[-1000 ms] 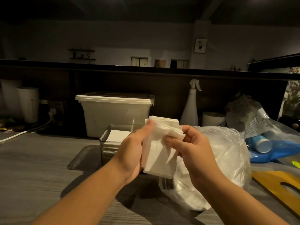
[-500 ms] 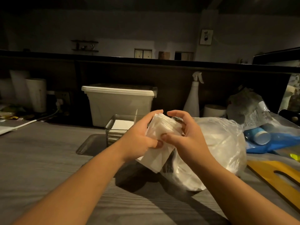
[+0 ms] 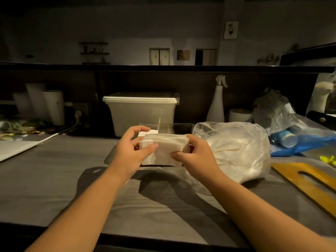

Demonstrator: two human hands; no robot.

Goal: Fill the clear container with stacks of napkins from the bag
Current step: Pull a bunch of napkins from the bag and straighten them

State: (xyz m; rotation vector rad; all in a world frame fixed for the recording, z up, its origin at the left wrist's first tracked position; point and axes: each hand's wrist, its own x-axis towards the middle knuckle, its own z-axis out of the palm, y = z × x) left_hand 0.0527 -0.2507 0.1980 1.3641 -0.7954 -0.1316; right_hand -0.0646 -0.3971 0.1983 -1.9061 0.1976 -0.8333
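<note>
A stack of white napkins (image 3: 166, 146) is held level between both hands, just in front of and over the clear container (image 3: 182, 127). My left hand (image 3: 133, 148) pinches the stack's left end with thumb and fingers. My right hand (image 3: 197, 155) grips its right end. The container stands on the grey counter, mostly hidden behind the stack; a white napkin (image 3: 151, 132) shows inside it at the left. The clear plastic bag (image 3: 234, 151) with more napkins lies to the right, touching my right hand's far side.
A lidded white tub (image 3: 141, 113) stands behind the container, a spray bottle (image 3: 216, 104) and a paper roll (image 3: 240, 115) to its right. A blue bag with a bottle (image 3: 291, 140) and a yellow board (image 3: 309, 180) lie far right. A cable and cups sit back left.
The napkin stack has turned from hanging upright to lying level and has moved forward over the container. Both hands have shifted to its two ends.
</note>
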